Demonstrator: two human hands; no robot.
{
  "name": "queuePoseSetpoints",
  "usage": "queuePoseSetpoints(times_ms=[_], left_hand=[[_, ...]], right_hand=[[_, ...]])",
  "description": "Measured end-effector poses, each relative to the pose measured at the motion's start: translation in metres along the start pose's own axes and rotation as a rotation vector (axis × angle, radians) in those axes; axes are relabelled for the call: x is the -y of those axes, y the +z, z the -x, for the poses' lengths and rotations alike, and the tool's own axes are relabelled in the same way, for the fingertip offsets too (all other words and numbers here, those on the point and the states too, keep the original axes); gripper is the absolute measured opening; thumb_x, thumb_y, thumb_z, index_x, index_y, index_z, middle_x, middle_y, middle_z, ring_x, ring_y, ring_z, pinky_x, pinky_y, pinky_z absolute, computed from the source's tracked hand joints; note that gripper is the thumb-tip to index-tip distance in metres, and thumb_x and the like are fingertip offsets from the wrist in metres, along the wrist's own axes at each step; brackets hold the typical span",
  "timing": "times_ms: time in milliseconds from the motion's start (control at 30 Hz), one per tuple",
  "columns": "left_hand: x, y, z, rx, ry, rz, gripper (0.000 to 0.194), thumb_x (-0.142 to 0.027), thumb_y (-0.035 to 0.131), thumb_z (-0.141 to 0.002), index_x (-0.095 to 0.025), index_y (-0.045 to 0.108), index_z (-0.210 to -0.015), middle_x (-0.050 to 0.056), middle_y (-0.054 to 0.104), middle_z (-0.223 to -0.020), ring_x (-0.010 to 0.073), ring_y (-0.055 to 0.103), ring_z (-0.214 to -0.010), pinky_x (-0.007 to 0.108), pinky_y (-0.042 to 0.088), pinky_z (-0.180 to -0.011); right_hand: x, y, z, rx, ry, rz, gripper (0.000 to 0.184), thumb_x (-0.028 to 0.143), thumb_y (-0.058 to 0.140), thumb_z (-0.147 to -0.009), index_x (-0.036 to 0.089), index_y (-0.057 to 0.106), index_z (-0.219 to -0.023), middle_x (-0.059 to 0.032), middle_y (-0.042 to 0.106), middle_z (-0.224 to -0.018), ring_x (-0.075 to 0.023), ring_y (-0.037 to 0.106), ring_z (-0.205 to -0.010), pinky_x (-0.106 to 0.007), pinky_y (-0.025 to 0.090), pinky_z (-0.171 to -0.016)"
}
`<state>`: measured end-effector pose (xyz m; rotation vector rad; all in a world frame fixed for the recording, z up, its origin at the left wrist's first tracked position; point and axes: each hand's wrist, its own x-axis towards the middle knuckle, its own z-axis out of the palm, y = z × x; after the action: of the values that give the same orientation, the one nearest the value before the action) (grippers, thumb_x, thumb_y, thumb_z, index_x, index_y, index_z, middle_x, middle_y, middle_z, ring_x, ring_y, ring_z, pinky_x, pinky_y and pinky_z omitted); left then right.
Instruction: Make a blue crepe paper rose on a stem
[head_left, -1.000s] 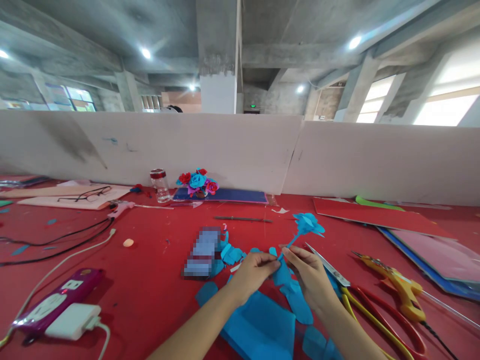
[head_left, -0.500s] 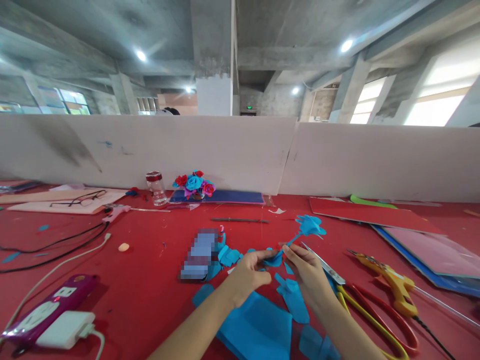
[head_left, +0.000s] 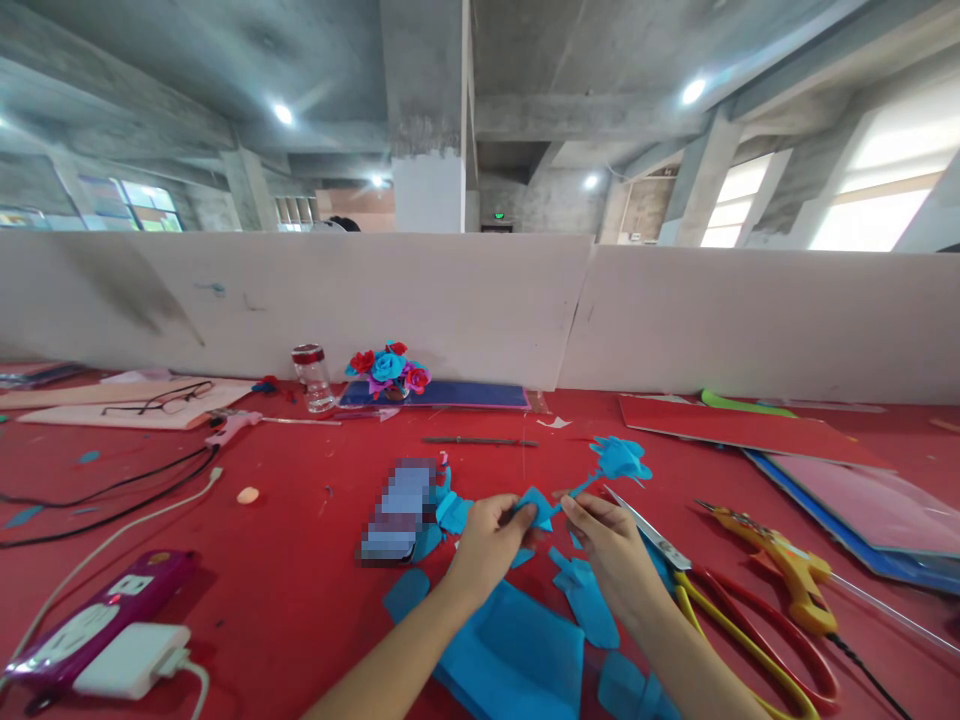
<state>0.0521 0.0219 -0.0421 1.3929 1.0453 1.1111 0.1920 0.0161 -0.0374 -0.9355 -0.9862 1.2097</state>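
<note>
A blue craft flower (head_left: 621, 458) on a thin blue stem points up and to the right. Pinched round that stem are the fingers of my right hand (head_left: 600, 528). My left hand (head_left: 491, 540) is closed on a small blue petal piece (head_left: 535, 508) at the stem's lower end; whether the piece is fixed to the stem I cannot tell. Below my hands lie a folded blue sheet (head_left: 517, 650) and loose cut blue pieces (head_left: 589, 600). Scissors (head_left: 720, 610) with red and yellow handles rest beside my right hand, blades pointing up-left.
A phone (head_left: 397, 510) lies left of my hands. At right are a yellow glue gun (head_left: 795, 565) and coloured sheets (head_left: 862, 500). A purple power strip (head_left: 105, 610), pink glue gun (head_left: 229, 428), jar (head_left: 313, 378) and flower bunch (head_left: 388, 368) stand left and behind, before a white partition (head_left: 450, 300).
My left hand has closed its thumb onto the blue petal piece, which now stands raised between its fingers. The flower has dipped slightly in my right hand.
</note>
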Motion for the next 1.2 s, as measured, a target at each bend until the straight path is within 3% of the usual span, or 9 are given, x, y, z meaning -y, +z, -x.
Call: queuePoseSetpoints(times_ms=[200,267,433,600,733,900,1000,1200], left_hand=[[-0.0046,-0.0013,0.002,0.073,-0.187,0.263,0.032,-0.043,0.065,-0.063,-0.016,0.054,-0.077,-0.004,0.051,-0.048,0.0078,0.042,-0.043,0.021,0.031,-0.047],[-0.0041,-0.0013,0.0025,0.103,-0.176,0.31,0.032,-0.042,0.066,-0.064,-0.018,0.052,-0.08,-0.006,0.048,-0.047,0.0069,0.038,-0.041,0.02,0.028,-0.046],[-0.0022,-0.0009,0.0023,0.113,-0.138,0.226,0.04,-0.05,0.058,-0.069,-0.012,0.055,-0.06,-0.001,0.049,-0.05,0.007,0.039,-0.046,0.023,0.028,-0.049],[-0.0035,-0.0022,0.0027,0.19,-0.106,0.237,0.032,-0.042,0.068,-0.062,-0.011,0.062,-0.061,-0.004,0.043,-0.053,0.007,0.036,-0.051,0.023,0.027,-0.053],[-0.0039,-0.0028,0.0022,0.182,-0.116,0.277,0.028,-0.039,0.07,-0.062,-0.012,0.062,-0.058,-0.003,0.046,-0.063,0.0076,0.039,-0.059,0.023,0.031,-0.059],[-0.0014,-0.0034,0.0009,0.225,-0.213,0.332,0.032,-0.043,0.068,-0.063,-0.013,0.06,-0.061,-0.003,0.048,-0.056,0.0088,0.043,-0.056,0.024,0.032,-0.06],[-0.0024,-0.0035,0.0011,0.274,-0.193,0.317,0.032,-0.043,0.065,-0.066,-0.013,0.057,-0.06,-0.001,0.052,-0.054,0.0079,0.044,-0.051,0.023,0.031,-0.055],[-0.0088,-0.0043,0.0048,0.225,-0.268,0.433,0.022,-0.025,0.068,-0.062,-0.014,0.062,-0.081,0.0,0.059,-0.07,0.0098,0.056,-0.058,0.027,0.043,-0.066]], right_hand=[[-0.0032,-0.0006,0.0013,0.077,-0.009,-0.016,0.016,0.033,0.075,-0.058,0.019,0.068,-0.058,-0.0006,0.063,-0.061,-0.0122,0.053,-0.062,-0.024,0.043,-0.064],[-0.0047,-0.0016,0.0013,0.077,-0.008,-0.021,0.015,0.033,0.075,-0.058,0.019,0.068,-0.058,-0.0009,0.064,-0.063,-0.0131,0.055,-0.065,-0.025,0.044,-0.066],[-0.0006,-0.0001,0.0022,0.034,-0.024,-0.033,0.016,0.034,0.076,-0.056,0.019,0.068,-0.056,0.0005,0.061,-0.057,-0.0123,0.054,-0.06,-0.024,0.045,-0.062],[0.0034,0.0026,0.003,-0.015,-0.044,0.013,0.019,0.035,0.076,-0.055,0.018,0.066,-0.054,0.0008,0.058,-0.053,-0.0113,0.05,-0.053,-0.023,0.043,-0.052],[0.0033,0.0027,0.0028,-0.003,-0.02,0.013,0.022,0.037,0.077,-0.052,0.018,0.066,-0.052,-0.0012,0.062,-0.056,-0.0129,0.053,-0.057,-0.024,0.044,-0.056],[0.0026,0.0005,0.0021,0.016,-0.002,0.033,0.019,0.036,0.075,-0.055,0.018,0.068,-0.056,-0.0011,0.062,-0.057,-0.0135,0.054,-0.058,-0.024,0.044,-0.059],[0.0025,0.0002,0.0018,0.026,0.005,0.041,0.018,0.035,0.075,-0.056,0.018,0.067,-0.054,-0.0009,0.063,-0.058,-0.013,0.054,-0.057,-0.024,0.044,-0.061],[0.0017,-0.0013,-0.0016,-0.013,0.016,0.049,0.021,0.037,0.076,-0.052,0.018,0.067,-0.053,-0.0013,0.063,-0.056,-0.0142,0.054,-0.055,-0.026,0.044,-0.058]])
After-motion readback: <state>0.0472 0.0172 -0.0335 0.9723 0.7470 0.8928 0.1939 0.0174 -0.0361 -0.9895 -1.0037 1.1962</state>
